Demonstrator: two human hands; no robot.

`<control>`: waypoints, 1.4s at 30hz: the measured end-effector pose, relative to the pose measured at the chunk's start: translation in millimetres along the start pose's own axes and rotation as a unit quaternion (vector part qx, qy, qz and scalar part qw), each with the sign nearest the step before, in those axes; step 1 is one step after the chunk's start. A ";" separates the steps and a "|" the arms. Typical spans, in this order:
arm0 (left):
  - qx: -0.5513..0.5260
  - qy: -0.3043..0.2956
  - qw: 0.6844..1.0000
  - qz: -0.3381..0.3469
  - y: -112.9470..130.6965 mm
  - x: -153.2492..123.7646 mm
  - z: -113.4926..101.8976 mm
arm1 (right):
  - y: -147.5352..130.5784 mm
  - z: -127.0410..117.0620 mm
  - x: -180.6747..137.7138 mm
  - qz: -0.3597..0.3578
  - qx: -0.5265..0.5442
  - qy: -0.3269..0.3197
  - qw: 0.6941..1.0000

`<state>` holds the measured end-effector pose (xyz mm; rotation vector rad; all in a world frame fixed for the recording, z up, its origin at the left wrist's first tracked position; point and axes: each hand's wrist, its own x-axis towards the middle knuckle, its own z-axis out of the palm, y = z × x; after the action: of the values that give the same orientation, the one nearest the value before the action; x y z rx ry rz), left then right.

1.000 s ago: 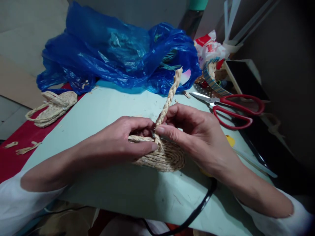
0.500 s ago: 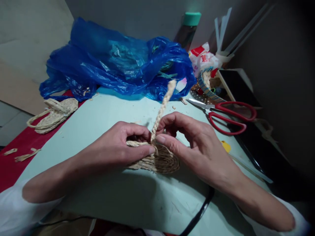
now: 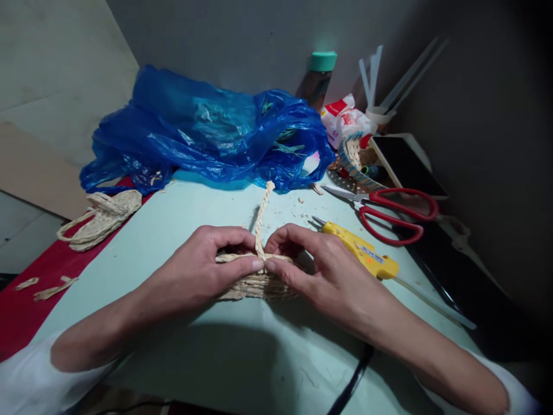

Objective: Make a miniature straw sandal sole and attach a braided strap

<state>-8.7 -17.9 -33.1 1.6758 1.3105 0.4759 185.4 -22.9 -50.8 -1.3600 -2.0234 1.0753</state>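
Observation:
Between my hands is a woven straw piece (image 3: 259,286) with coiled braid rows, held above the pale table. A braided straw strip (image 3: 261,222) rises from its upper edge. My left hand (image 3: 216,259) is closed on the left part, thumb in front and fingers behind. Close beside it, my right hand (image 3: 309,259) pinches the same edge just right of the strip's base, the two thumb tips nearly touching. Fingers hide much of the piece's back. Right of my right hand lies a yellow glue gun (image 3: 358,248), partly covered by that hand.
Red-handled scissors (image 3: 397,210) lie at the right, near a dark tablet-like object (image 3: 408,164). A blue plastic bag (image 3: 194,132) spreads along the back. Another woven straw piece (image 3: 103,219) rests on red cloth (image 3: 26,314) at left. A black cable (image 3: 354,380) runs along the front.
My right thumb and fingers have moved down from the strip onto the piece's edge. The piece has tilted, showing its side rows. The glue gun shows more, and the view has shifted slightly.

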 end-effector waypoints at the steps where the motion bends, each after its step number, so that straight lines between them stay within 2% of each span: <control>1: -0.005 -0.004 1.000 0.004 -1.1 0.1 0.1 | 0.3 0.3 -0.2 0.000 0.006 0.000 1.000; 9: -0.004 -0.003 1.000 0.008 -2.3 0.5 1.3 | -5.1 4.5 0.2 0.024 -0.008 0.012 1.000; 21: 0.036 0.032 0.998 0.031 -1.9 -1.6 7.4 | -6.3 13.4 -4.2 0.007 -0.024 0.063 0.998; 25: 0.038 0.033 0.998 0.026 -0.7 -1.8 7.2 | -4.3 5.5 -4.4 0.000 0.012 0.030 0.999; 30: 0.011 0.026 1.000 0.008 2.7 -2.0 7.7 | 0.0 -0.2 -3.5 -0.052 0.065 -0.024 0.996; 36: -0.019 0.018 1.000 0.002 -2.0 -2.5 7.4 | -0.5 8.1 -2.2 -0.020 0.034 0.029 0.999; 39: -0.043 0.007 0.999 0.013 -6.8 -0.8 6.0 | 0.8 10.6 -4.8 -0.040 0.025 0.054 0.997; 42: -0.063 -0.004 0.998 0.018 -10.5 1.3 5.4 | 2.4 13.3 -8.2 -0.084 -0.030 0.068 0.994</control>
<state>-9.9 -18.9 -44.8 1.5980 1.2205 0.5613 180.2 -34.5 -60.1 -1.2324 -2.0411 0.8324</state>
